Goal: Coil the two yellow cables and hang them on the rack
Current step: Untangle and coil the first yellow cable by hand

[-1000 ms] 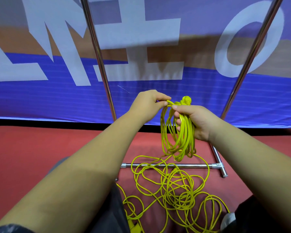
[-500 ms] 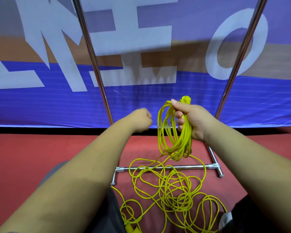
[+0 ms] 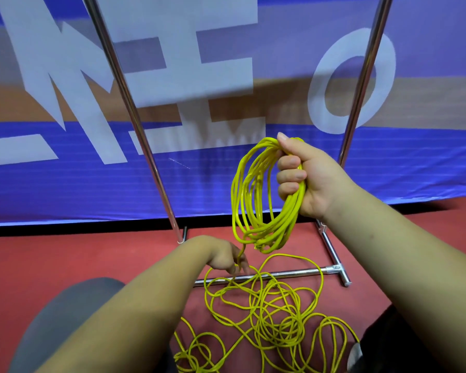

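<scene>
My right hand point(image 3: 304, 176) grips a coil of yellow cable point(image 3: 256, 195) held up in front of the blue banner, with several loops hanging below the fist. One strand drops from the coil to my left hand point(image 3: 226, 258), which is low near the floor and pinches that strand between its fingers. The rest of the yellow cable lies as a loose tangle point(image 3: 267, 310) on the red floor, draped over the rack's bottom crossbar point(image 3: 288, 274). The rack's two chrome uprights point(image 3: 129, 109) rise on either side of the coil.
A blue and white banner point(image 3: 65, 170) stands just behind the rack. The rack's right foot bar point(image 3: 334, 254) runs along the red floor point(image 3: 51, 259). My knees in dark trousers point(image 3: 59, 319) frame the tangle at the bottom of view.
My left hand dropped from beside the coil down to the floor and took hold of the trailing strand. My right hand stayed raised with the coil.
</scene>
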A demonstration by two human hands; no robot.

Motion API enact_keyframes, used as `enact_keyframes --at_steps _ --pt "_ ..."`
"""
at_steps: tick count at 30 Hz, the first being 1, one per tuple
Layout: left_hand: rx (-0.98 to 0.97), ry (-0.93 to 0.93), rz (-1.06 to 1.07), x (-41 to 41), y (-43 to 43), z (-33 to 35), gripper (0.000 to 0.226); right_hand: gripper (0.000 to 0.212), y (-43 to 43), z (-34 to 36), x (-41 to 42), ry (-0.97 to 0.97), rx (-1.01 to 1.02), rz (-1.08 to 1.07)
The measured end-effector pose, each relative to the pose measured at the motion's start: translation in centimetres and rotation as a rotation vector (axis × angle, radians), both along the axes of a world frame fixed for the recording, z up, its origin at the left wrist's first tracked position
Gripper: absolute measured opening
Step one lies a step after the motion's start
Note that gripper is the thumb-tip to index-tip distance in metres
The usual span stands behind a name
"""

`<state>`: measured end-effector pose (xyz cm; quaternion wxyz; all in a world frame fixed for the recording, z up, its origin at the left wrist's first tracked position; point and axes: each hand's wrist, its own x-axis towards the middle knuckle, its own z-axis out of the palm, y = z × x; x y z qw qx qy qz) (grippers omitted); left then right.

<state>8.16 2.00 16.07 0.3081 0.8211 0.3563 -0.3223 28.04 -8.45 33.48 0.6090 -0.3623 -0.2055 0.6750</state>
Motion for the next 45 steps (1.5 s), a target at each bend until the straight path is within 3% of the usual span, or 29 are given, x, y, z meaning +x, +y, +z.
enact_keyframes --at_steps 5,14,17,21,25,30,34,39,45 --pt "0.016 0.033 0.041 -0.6 0.7 -2.1 0.036 0.033 -0.4 0.0 0.4 0.058 0.003 -0.026" --pt "-0.001 0.311 -0.14 -1.3 0.2 -3.0 0.038 0.03 0.0 -0.6 2.0 0.229 0.08 -0.041" --pt "-0.026 0.32 -0.13 -1.8 0.4 -3.3 0.036 0.029 0.1 -0.8 2.7 0.281 0.12 -0.039" --pt "0.12 0.187 -0.004 -1.9 0.6 -2.1 0.029 0.029 0.3 -0.8 3.3 0.237 0.113 -0.057" --pt "0.295 0.009 0.225 -1.4 1.9 0.3 0.041 0.032 0.3 -0.7 3.5 0.047 0.074 -0.091" --pt "0.207 -0.494 0.815 -0.2 3.3 5.0 0.037 0.038 0.8 -1.2 3.7 -0.143 0.029 -0.115" --pt "0.13 -0.889 1.07 0.9 3.0 9.4 0.031 0.03 1.5 -2.3 3.4 -0.263 0.017 -0.111" --pt "-0.121 -1.094 1.134 1.2 1.7 12.7 0.035 0.027 2.3 -4.3 1.6 -0.489 0.044 -0.118" --pt "-0.144 -1.182 1.1 1.6 0.6 13.4 0.038 0.032 3.3 -7.6 0.2 -0.683 0.074 -0.035"
